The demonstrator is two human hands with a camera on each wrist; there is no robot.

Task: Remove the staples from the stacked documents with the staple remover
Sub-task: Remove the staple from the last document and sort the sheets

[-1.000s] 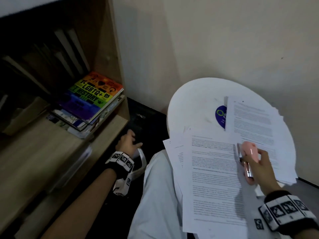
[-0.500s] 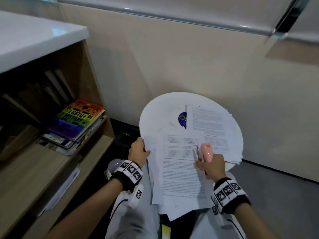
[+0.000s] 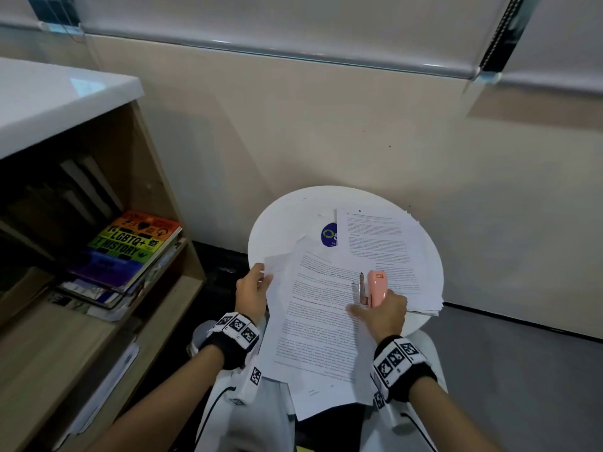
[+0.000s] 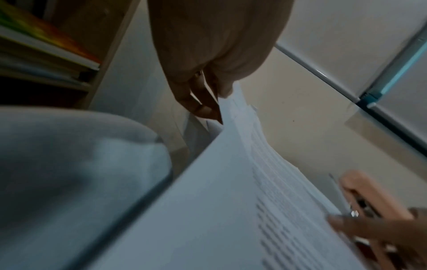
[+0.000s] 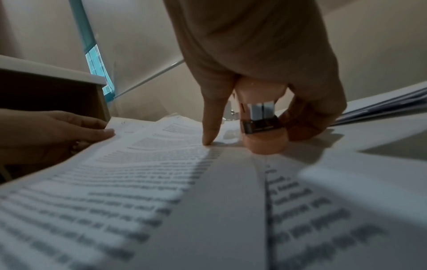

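left hand (image 3: 253, 290): moved over from the shelf, papers (image 3: 321, 316) now pinched at their left edge
right hand (image 3: 385, 313): remover (image 3: 376, 287) gripped, forefinger pressed on the page
task: stack looks steadied, staple not yet found

Left hand (image 3: 253, 288) at the left edge of the papers (image 3: 321, 324), thumb on top, fingers (image 4: 203, 102) underneath, pinching the sheets. Right hand (image 3: 383, 313) curled round the pink remover (image 3: 376, 287), index finger (image 5: 211, 127) stretched down, tip pressing on the top sheet. Both forearms bare, reaching forward from the lower corners, a black band with white markers on each wrist.
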